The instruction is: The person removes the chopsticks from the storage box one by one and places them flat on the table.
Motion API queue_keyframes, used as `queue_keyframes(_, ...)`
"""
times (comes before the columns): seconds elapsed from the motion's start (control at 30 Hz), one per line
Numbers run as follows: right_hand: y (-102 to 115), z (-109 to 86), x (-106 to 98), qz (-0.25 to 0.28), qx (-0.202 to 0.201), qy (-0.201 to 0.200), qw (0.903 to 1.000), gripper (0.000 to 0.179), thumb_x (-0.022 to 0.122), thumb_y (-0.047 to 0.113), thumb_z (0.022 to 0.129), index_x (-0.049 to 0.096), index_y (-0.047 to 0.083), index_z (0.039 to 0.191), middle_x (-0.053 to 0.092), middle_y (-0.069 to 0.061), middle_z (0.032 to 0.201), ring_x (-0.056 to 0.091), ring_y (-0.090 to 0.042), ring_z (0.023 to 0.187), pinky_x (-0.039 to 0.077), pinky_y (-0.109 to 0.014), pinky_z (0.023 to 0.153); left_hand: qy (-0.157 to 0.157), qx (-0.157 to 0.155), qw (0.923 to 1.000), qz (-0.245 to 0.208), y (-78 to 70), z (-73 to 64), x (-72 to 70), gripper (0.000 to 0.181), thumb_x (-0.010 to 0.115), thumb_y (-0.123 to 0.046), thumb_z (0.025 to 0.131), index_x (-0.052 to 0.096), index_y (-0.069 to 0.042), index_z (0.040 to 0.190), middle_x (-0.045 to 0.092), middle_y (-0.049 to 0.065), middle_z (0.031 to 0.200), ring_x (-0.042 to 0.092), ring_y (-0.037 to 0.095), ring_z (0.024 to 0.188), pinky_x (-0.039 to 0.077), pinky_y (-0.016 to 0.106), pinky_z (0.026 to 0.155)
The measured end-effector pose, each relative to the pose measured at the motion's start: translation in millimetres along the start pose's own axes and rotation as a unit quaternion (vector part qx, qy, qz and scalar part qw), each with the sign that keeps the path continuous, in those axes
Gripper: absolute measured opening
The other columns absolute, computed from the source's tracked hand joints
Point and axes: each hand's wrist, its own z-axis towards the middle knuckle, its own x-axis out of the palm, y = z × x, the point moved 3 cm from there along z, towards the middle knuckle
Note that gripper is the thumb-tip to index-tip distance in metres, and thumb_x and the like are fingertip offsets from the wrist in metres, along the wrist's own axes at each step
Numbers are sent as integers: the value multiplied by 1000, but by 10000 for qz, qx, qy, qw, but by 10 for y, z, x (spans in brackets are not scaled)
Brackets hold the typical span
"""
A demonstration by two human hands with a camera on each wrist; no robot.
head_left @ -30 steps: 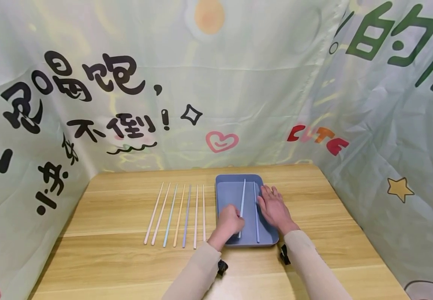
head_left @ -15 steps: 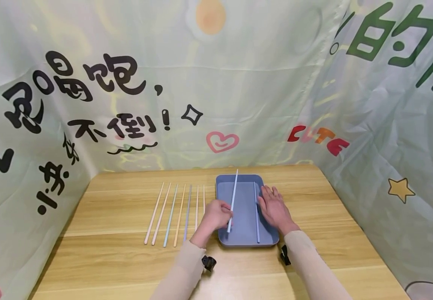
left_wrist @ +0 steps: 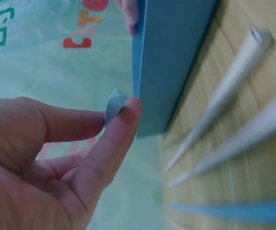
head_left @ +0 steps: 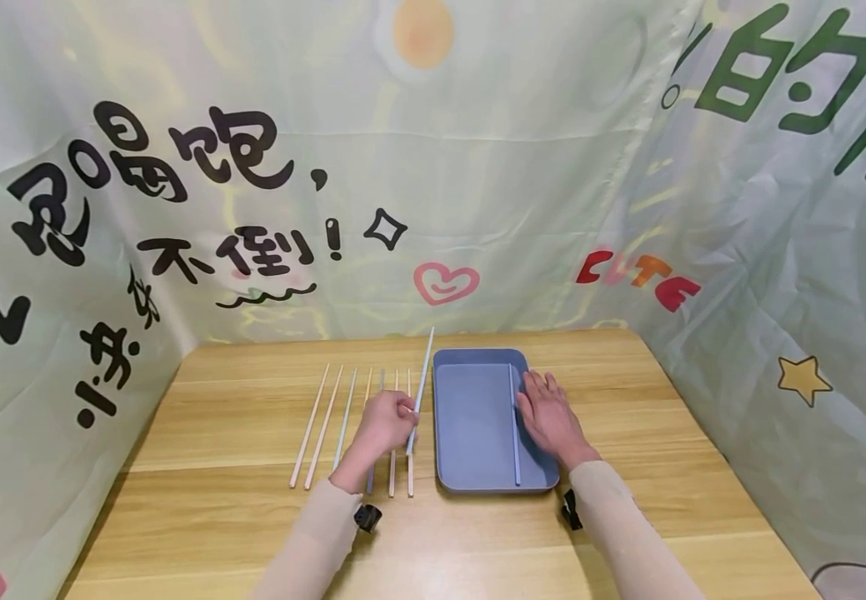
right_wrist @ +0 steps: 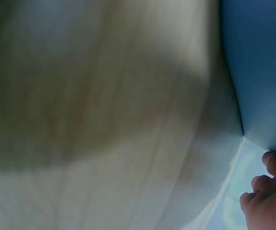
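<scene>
Between thumb and fingertips, my left hand (head_left: 385, 423) pinches a light blue chopstick (head_left: 424, 371), tilted with its far end up. It is left of the blue-grey tray (head_left: 473, 425), over the right end of a row of chopsticks. In the left wrist view the faceted end of the held chopstick (left_wrist: 114, 104) pokes out of the pinch. One violet-blue chopstick (head_left: 514, 433) lies in the tray near its right side. My right hand (head_left: 553, 417) rests with its fingers extended on the tray's right rim; in the right wrist view its fingertips (right_wrist: 274, 164) touch the tray wall.
Several pink, blue, yellow and violet chopsticks lie side by side on the wooden table (head_left: 215, 433) left of the tray, such as a pink chopstick (head_left: 309, 427). My left forearm covers some lower ends. Printed cloth (head_left: 523, 208) walls in the back and sides.
My left hand has lifted the light blue chopstick out of the tray and carried it left, over the row. My right hand stays on the tray's rim.
</scene>
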Motion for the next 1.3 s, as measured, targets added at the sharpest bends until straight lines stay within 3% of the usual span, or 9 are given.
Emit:
queue_keyframes(0.17,-5,0,5,3,5,-8,10000,56,40,27,114,37,-9,157,37,-30,164,27,-55,155,24,-65,127,-308,66,9983,496,93,9,-192,14,70,1,91,71,6,104,76,11,81,72,17,62,55,25,59)
queue_keyframes(0.43,-8,1,21,6,-1,11,10000,56,39,27,114,36,-9,158,36,-30,164,26,-55,155,23,-65,127,-617,-138,9961,617,317,-7,-532,18,67,0,94,71,9,109,76,15,83,74,24,65,53,26,55)
queue_keyframes(0.67,-8,-2,14,46,-8,4,10000,56,39,27,114,36,-9,158,36,-30,164,26,-54,155,23,-65,128,-1084,-285,9847,1337,539,-31,-877,18,67,-6,93,74,5,104,76,11,84,69,20,74,53,30,65)
queue_keyframes(1.0,8,-13,-7,69,-23,14,10000,57,40,27,114,36,-9,158,36,-31,164,26,-55,155,23,-65,128,-1086,-594,9788,1631,810,-171,-1235,19,61,-3,91,71,8,103,75,20,93,69,27,78,51,32,61)
queue_keyframes(1.3,8,-12,-17,96,-22,-1,10000,56,42,25,114,37,-10,157,38,-31,163,27,-55,155,23,-66,127,-1023,-1166,9688,1935,954,-257,-1356,22,59,-1,81,70,2,100,70,23,107,62,30,84,47,33,62)
